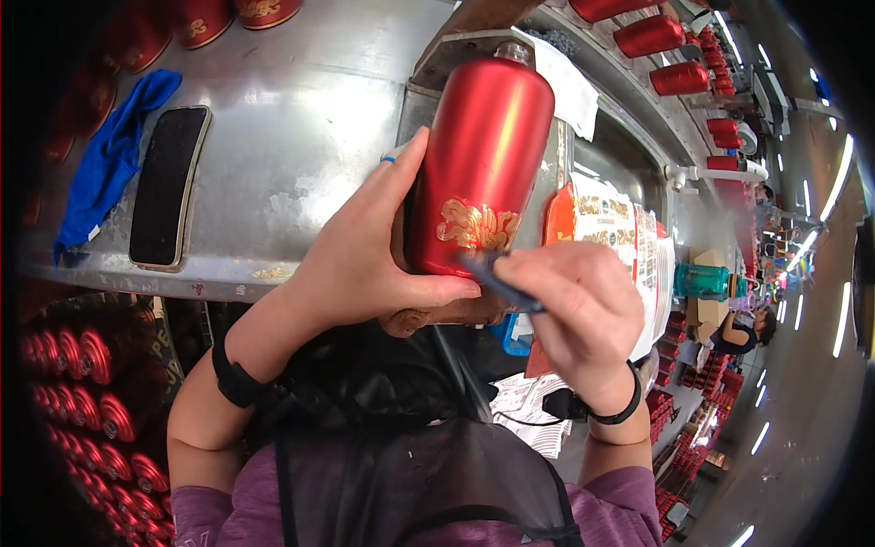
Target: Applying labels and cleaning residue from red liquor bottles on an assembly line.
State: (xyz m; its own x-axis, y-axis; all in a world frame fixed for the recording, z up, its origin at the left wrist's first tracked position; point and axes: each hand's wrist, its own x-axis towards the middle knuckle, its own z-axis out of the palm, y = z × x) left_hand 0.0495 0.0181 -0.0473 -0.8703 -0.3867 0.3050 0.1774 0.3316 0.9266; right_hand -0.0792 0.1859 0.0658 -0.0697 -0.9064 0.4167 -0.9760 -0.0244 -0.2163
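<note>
Clamping glossy red cylindrical metal bottle (497, 128) in L hand (360, 246) over brown wood-like block (404, 322) by grey steel bench (292, 109), prob. vs rolling; pinching dark-blue cloth-like pad (501, 281) in R hand (583, 305) near gold-relief end

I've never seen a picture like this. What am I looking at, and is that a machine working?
No machine arms here: those are a person's bare hands. The picture comes from a wide fisheye camera worn on the head, looking down, so straight edges bend. The left hand steadies a red bottle; the right hand pinches a dark piece, perhaps cloth, near the bottle's gold design. On the metal worktop to the left lie a phone and a blue cloth.
</note>
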